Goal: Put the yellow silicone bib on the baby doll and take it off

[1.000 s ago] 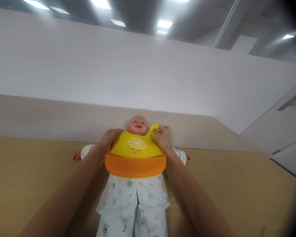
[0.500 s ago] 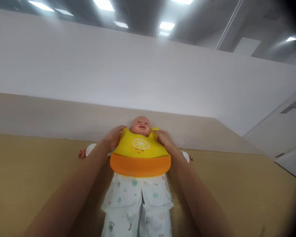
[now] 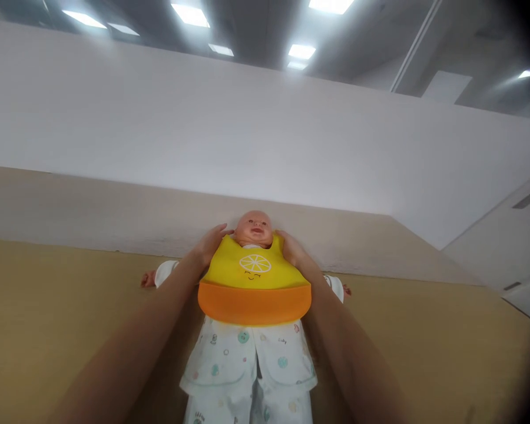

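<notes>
A baby doll [image 3: 254, 225] lies on its back, its head toward the wall. It wears white printed clothes [image 3: 247, 359], and a yellow bib [image 3: 255, 265] with an orange catch pocket [image 3: 255, 305] covers its chest. My left hand [image 3: 212, 242] is at the bib's upper left corner beside the doll's neck, thumb and fingers about the strap. On the other side, my right hand [image 3: 289, 247] is closed at the upper right corner, close to the doll's cheek. The strap ends are hidden behind the neck, and fingertips of both hands are partly covered.
The doll rests on a tan wooden surface [image 3: 70, 318]. Behind its head runs a pale raised ledge [image 3: 115, 212], with a white wall [image 3: 247, 135] beyond. The doll's arms stretch out sideways beneath my forearms.
Both hands have shifted slightly in toward the back of the doll's neck. The yellow strap end that stuck up by my right hand is now out of sight. The view has tilted a little.
</notes>
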A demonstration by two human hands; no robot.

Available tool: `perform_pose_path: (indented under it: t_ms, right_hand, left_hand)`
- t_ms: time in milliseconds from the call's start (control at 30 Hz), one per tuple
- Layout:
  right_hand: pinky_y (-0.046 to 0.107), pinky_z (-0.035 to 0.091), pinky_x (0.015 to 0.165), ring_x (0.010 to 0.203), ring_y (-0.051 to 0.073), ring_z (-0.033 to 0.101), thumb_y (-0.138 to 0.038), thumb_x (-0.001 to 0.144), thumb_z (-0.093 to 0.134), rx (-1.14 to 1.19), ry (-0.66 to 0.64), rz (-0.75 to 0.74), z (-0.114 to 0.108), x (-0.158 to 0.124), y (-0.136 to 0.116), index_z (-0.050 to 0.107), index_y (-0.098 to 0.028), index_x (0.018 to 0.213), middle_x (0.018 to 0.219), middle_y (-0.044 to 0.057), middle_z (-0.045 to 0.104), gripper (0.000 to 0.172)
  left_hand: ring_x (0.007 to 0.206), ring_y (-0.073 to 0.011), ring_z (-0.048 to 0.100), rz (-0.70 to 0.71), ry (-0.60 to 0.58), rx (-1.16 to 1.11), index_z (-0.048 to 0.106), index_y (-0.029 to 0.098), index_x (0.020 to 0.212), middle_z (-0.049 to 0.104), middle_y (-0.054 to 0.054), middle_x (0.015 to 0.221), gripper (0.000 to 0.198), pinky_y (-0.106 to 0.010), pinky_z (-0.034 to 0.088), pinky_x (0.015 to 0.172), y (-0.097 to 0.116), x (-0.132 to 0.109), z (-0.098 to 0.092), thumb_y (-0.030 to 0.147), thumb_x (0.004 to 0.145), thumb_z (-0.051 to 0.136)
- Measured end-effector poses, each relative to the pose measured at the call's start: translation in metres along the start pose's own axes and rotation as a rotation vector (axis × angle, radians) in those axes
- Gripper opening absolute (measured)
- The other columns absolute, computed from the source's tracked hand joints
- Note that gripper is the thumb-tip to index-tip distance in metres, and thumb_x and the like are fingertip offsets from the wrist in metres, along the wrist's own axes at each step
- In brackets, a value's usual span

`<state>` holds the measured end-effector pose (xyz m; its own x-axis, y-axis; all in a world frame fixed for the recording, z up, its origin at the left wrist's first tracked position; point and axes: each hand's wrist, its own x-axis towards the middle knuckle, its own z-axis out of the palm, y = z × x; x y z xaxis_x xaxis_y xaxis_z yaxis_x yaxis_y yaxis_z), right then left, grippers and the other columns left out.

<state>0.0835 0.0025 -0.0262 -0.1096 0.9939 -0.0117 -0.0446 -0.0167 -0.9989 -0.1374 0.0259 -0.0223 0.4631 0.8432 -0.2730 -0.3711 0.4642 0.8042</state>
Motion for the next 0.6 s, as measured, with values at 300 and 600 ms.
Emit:
perform_pose_path:
  t_ms: [300, 600]
  right_hand:
    - [0.034, 0.051, 0.081, 0.089, 0.024, 0.065, -0.044, 0.074, 0.056, 0.339, 0.020, -0.042, -0.008, 0.006, 0.016, 0.063, -0.019, 0.092, 0.094, 0.007, 0.071, 0.032]
    - [0.033, 0.051, 0.077, 0.092, 0.024, 0.065, -0.041, 0.069, 0.059, 0.463, 0.013, 0.028, -0.011, -0.021, 0.002, 0.063, -0.019, 0.097, 0.107, 0.007, 0.070, 0.035]
  left_hand:
    - [0.073, -0.0285, 0.070, 0.131, 0.079, -0.072, 0.060, 0.016, 0.112, 0.073, -0.009, 0.083, 0.045, -0.039, 0.053, 0.072, -0.002, -0.014, 0.005, 0.048, 0.080, 0.061]
    - [0.081, -0.0287, 0.070, 0.131, -0.045, -0.150, 0.065, 0.013, 0.111, 0.075, -0.010, 0.089, 0.037, -0.039, 0.052, 0.080, -0.009, -0.046, 0.023, 0.038, 0.085, 0.054]
